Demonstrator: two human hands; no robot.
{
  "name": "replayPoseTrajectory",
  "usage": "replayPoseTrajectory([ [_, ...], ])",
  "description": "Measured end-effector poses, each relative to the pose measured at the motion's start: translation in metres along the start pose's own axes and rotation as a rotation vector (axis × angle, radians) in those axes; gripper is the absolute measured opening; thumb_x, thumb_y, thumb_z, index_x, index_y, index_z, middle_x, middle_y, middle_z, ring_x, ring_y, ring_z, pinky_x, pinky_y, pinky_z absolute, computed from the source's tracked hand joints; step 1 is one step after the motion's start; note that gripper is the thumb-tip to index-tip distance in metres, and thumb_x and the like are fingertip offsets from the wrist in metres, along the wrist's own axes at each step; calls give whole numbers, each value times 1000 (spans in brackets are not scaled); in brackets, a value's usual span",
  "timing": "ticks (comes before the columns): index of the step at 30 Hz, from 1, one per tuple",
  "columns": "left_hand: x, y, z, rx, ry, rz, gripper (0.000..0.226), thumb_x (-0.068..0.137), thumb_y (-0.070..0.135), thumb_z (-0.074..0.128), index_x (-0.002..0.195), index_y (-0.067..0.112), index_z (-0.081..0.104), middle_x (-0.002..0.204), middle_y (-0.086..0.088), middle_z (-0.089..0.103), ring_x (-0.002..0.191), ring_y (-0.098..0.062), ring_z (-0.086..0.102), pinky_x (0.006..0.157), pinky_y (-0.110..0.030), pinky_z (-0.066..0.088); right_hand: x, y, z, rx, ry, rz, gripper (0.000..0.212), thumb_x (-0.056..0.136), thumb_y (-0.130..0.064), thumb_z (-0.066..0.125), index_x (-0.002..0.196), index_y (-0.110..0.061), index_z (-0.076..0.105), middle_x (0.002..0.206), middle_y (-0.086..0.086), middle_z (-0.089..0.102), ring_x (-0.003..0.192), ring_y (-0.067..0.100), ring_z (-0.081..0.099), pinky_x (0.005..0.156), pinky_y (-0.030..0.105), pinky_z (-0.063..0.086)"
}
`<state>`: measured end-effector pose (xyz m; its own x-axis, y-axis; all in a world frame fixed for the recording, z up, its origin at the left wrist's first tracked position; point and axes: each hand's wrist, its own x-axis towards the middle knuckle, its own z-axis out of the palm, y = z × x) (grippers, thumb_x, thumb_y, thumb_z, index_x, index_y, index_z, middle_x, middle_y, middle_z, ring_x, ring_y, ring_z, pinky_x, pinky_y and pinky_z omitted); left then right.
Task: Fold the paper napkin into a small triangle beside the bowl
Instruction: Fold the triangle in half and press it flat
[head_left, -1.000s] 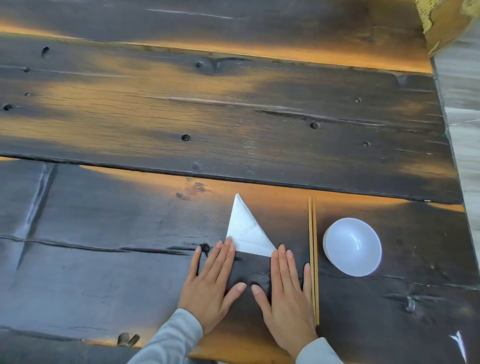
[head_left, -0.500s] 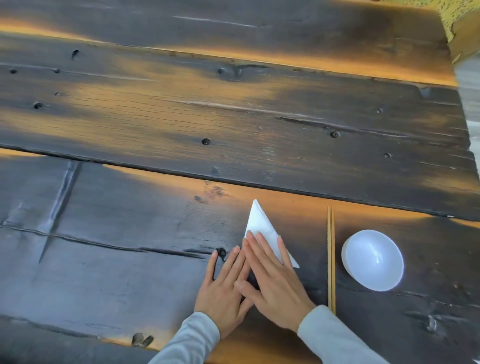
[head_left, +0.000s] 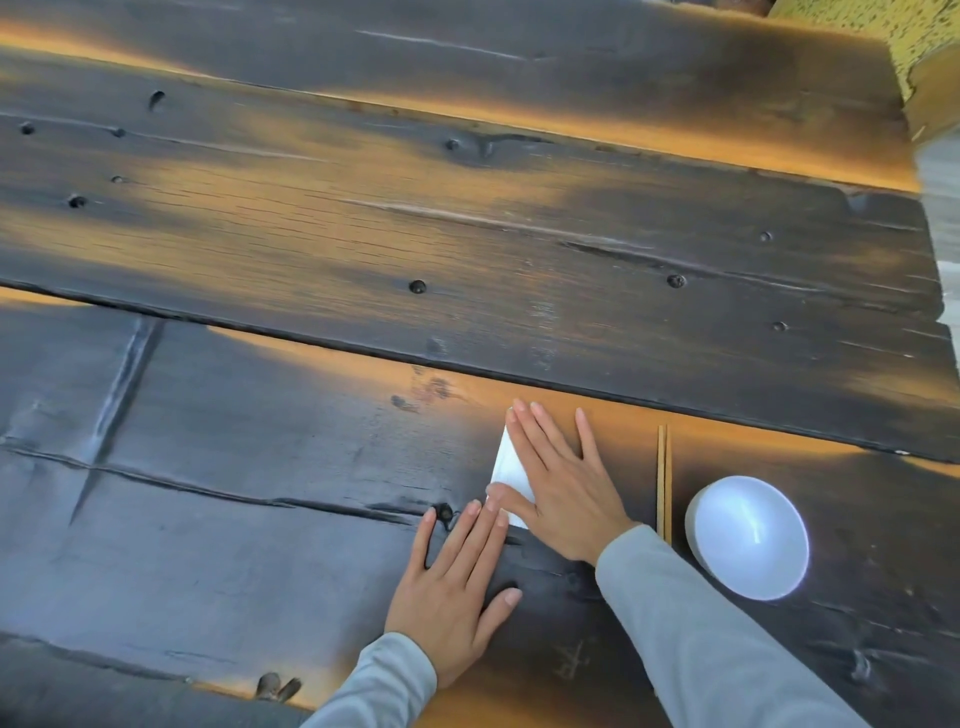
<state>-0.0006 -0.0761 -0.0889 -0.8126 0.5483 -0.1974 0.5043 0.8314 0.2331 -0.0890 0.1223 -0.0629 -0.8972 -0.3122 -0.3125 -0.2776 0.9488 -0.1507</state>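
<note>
A white paper napkin, folded into a narrow triangle, lies on the dark wooden table left of a white bowl. My right hand lies flat on top of it, fingers spread and pointing away, and hides most of the paper; only its left edge and near corner show. My left hand rests flat on the table just below the napkin, its fingertips at the napkin's near corner. Neither hand grips anything.
A pair of wooden chopsticks lies straight between the napkin and the bowl. The table is made of wide dark planks with knots and cracks. Its right edge runs past the bowl, with a yellow speckled object at the far right corner.
My right hand has slid forward over the napkin from its near edge to its far tip, flat against the paper. My left hand has stayed at the near corner.
</note>
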Motion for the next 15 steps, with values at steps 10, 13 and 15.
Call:
replayPoseTrajectory([
  [10, 1, 0, -1, 13, -1, 16, 72, 99, 59, 29, 156, 14, 23, 165, -5, 21, 152, -23, 16, 117, -58, 14, -24, -49, 20, 117, 226, -51, 91, 95, -74, 30, 159, -12, 13, 169, 6, 5, 155, 24, 0, 121, 58, -7],
  [13, 1, 0, -2, 10, 4, 26, 70, 99, 58, 29, 156, 18, 24, 164, -3, 24, 152, -24, 18, 116, -58, 16, -22, -56, 29, 80, 185, -58, 90, 96, -75, 26, 159, -11, 19, 168, 7, 10, 155, 24, -1, 121, 58, -6],
  [15, 1, 0, 0, 3, 11, 20, 69, 100, 56, 31, 155, 16, 27, 163, -4, 26, 151, -24, 20, 116, -58, 17, -16, -49, 30, 74, 159, -10, 89, 96, -74, 25, 158, -11, 21, 168, 7, 12, 155, 23, -3, 121, 60, -3],
])
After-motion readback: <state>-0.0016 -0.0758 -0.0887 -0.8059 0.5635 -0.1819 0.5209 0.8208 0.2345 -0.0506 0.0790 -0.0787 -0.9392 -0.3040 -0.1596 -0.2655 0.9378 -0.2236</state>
